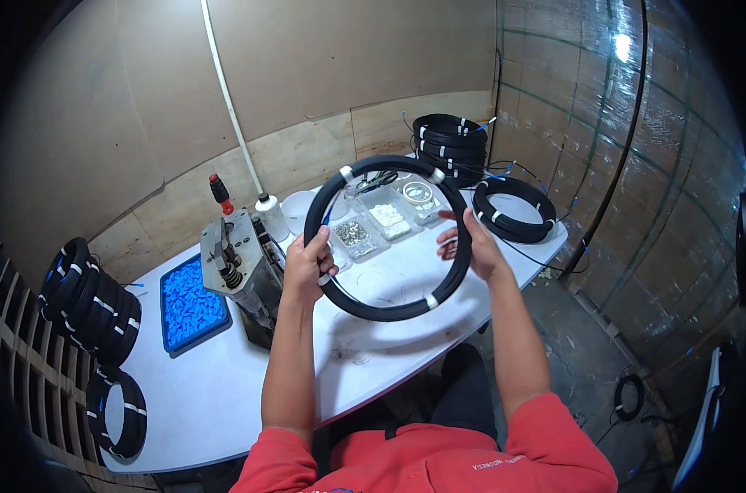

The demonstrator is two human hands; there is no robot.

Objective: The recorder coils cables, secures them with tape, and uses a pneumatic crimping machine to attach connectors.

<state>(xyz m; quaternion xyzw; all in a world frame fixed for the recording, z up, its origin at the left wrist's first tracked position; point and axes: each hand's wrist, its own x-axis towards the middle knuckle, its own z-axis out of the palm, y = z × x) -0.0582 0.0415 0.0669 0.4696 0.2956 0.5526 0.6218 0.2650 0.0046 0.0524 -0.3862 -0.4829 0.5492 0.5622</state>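
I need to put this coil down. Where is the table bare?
Bare tabletop lies between the blue tray, the press and the near edge, under the held coil. Crowded: the far side, with parts boxes and stacked coils.

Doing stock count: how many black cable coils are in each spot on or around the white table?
Black cable coil held in both hands: 1
Lying alone at table's right end: 1
Stacked at back: about 4
Leaning at left edge: roughly 5
Lower left: 1
Total: about 12
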